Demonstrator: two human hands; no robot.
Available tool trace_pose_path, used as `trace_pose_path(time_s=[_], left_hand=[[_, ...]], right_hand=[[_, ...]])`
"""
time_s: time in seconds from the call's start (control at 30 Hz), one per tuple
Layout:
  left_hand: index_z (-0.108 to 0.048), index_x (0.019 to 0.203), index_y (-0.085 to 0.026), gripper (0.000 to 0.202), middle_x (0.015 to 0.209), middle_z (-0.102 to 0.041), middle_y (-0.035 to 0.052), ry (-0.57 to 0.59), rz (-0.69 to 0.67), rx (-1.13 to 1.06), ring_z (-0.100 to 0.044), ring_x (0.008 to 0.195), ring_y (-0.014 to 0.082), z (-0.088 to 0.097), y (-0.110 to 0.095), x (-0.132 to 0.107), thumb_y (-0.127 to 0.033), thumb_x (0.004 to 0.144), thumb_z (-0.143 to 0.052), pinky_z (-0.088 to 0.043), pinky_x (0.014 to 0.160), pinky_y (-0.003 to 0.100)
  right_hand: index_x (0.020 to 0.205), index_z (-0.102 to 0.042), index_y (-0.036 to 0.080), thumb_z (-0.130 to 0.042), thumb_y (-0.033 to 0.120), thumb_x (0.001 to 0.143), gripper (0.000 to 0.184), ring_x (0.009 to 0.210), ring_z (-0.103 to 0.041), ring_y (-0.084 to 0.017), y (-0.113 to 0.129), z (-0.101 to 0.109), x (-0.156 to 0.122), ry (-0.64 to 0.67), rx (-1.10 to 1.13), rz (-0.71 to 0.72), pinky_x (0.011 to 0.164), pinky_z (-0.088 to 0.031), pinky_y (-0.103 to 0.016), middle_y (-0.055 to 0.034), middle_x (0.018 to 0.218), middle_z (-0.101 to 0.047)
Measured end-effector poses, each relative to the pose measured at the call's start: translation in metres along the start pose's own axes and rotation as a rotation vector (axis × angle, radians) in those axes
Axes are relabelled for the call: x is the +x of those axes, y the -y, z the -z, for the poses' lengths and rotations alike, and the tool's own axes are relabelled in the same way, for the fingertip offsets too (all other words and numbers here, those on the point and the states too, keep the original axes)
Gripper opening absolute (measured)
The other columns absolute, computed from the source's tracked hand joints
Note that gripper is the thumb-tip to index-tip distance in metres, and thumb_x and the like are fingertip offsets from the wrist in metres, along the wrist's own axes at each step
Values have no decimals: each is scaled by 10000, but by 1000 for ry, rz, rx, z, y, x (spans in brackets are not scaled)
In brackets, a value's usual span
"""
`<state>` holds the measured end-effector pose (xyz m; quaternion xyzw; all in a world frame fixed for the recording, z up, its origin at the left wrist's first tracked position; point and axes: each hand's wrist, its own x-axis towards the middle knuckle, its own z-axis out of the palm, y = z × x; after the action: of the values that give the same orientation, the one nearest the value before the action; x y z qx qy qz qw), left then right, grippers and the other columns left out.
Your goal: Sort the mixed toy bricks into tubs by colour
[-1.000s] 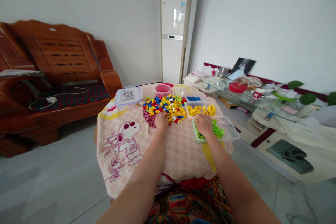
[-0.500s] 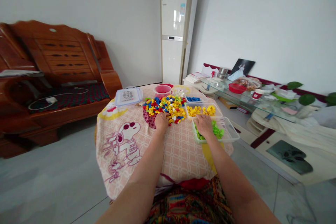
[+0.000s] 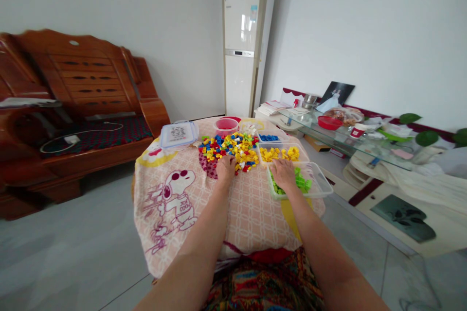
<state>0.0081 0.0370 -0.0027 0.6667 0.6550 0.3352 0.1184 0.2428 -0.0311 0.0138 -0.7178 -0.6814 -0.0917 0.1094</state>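
While left hand [image 3: 226, 166] touches mixed brick pile [image 3: 230, 147], right hand [image 3: 283, 173] in green-brick tub [image 3: 321, 181], cannot tell either grip.

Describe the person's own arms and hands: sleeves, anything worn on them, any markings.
The left hand and right hand are bare, with no gloves. The arms behind them show no sleeves, watch, bracelet or markings right up to the picture's lower edge. Rings on the fingers would be too small to tell. Over the lap is a garment in a busy pattern of red, orange, blue and dark patches.
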Motion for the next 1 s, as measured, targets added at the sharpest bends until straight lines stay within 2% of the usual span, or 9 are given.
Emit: trace_pose_path(time_s=[0.2,0.33,0.47,0.57,0.77,0.87,1.0], left_hand=[[-735,1064,-171,226,1056,-791,69,-59,-82,-310,-721,942,179,-8,-12,-8,-198,940,-547,-539,878,266],[-702,1091,-168,228,1024,-789,67,-26,-155,-479,-729,907,170,-21,-30,-17,-148,906,-570,-555,852,267],[-679,971,-180,134,876,-755,24,36,-215,-483,-708,817,161,-34,-45,-23,-128,869,-610,-544,788,265],[-678,910,-179,88,837,-739,16,69,-235,-460,-691,784,156,-41,-52,-26,-124,864,-627,-541,789,271],[-739,1001,-176,191,1020,-774,80,44,-314,-492,-713,921,182,-51,-55,-27,-94,877,-619,-574,905,323],[-744,1135,-175,291,1140,-768,111,52,-365,-507,-719,1003,198,-55,-55,-28,-100,906,-581,-583,957,355],[-676,1342,-195,481,1294,-733,108,106,-446,-509,-708,1102,195,-56,-54,-29,-74,899,-532,-582,1014,372]], right_hand=[[1355,-651,190,-416,338,1045,416,1293,-537,-300,-2,-2,1,-4,11,6,1134,-312,-439,-156,1392,-654],[1305,-666,174,-417,360,1047,404,1250,-557,-298,-2,-2,2,2,18,13,1127,-318,-438,-165,1338,-674],[1307,-663,167,-425,362,1049,402,1256,-554,-294,-2,-3,2,-9,12,26,1146,-303,-436,-160,1328,-681],[1350,-644,174,-424,341,1050,408,1285,-538,-287,-3,-4,2,-22,9,32,1160,-288,-436,-153,1351,-676],[1353,-648,167,-418,364,1055,425,1280,-542,-302,-2,-3,1,-5,14,22,1155,-296,-447,-164,1350,-676],[1362,-642,158,-414,351,1054,429,1287,-538,-304,-1,-1,0,0,14,23,1155,-295,-447,-166,1363,-667],[1365,-637,164,-416,334,1051,420,1297,-529,-304,-1,1,-1,-17,6,36,1145,-301,-437,-161,1365,-668]])
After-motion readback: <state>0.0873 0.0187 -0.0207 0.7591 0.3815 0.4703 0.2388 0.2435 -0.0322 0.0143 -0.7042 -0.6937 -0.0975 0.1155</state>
